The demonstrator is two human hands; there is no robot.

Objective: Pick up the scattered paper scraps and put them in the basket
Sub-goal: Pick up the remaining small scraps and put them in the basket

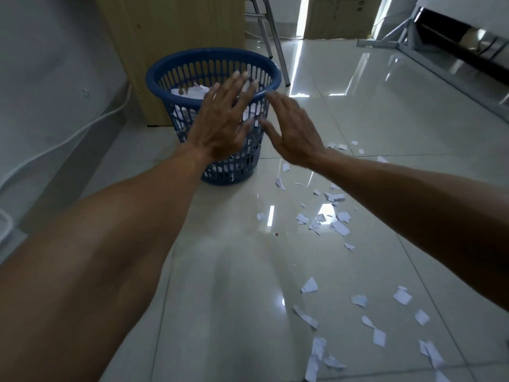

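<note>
While near basket, grips splayed, empty.

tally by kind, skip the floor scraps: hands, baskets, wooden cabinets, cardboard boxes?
Hands: 2 (left hand, right hand)
Blue basket: 1
Wooden cabinet: 1
Cardboard box: 1
Total: 5
</note>
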